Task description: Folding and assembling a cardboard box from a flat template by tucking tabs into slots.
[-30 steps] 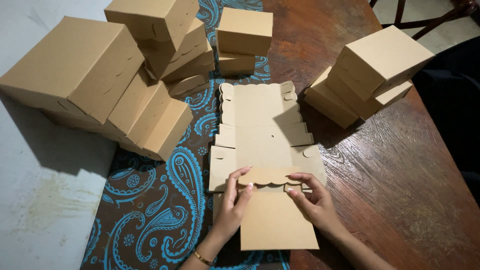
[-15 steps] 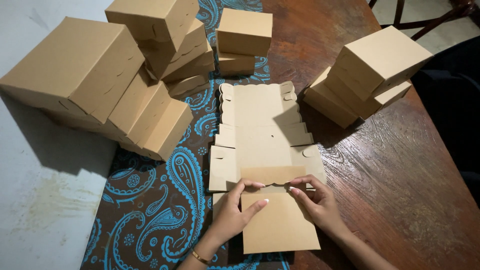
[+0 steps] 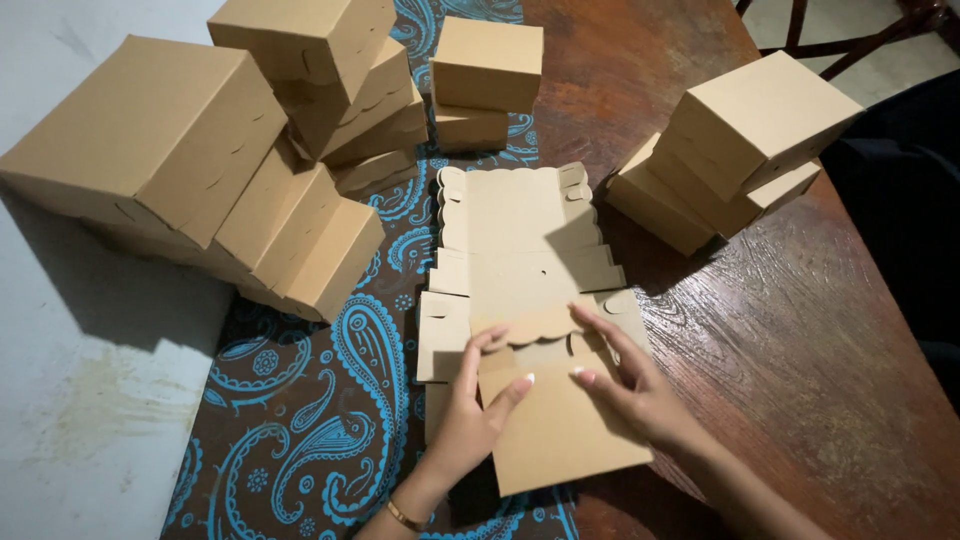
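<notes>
One flat cardboard box blank [image 3: 535, 300] lies on the paisley runner [image 3: 330, 420], its scalloped flap [image 3: 535, 325] folded up. Left hand [image 3: 475, 420] pinches that flap's edge between thumb and fingers; right hand [image 3: 630, 385] rests spread open on the panel. Roughly nine folded boxes around: a pile left [image 3: 240, 160], two stacked behind [image 3: 485, 80], three right [image 3: 730, 150] on the wooden table [image 3: 800, 350].

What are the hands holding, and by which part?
The flat cardboard box blank: left hand pinches the scalloped flap at its left end, right hand presses fingers on the flap's right side.
</notes>
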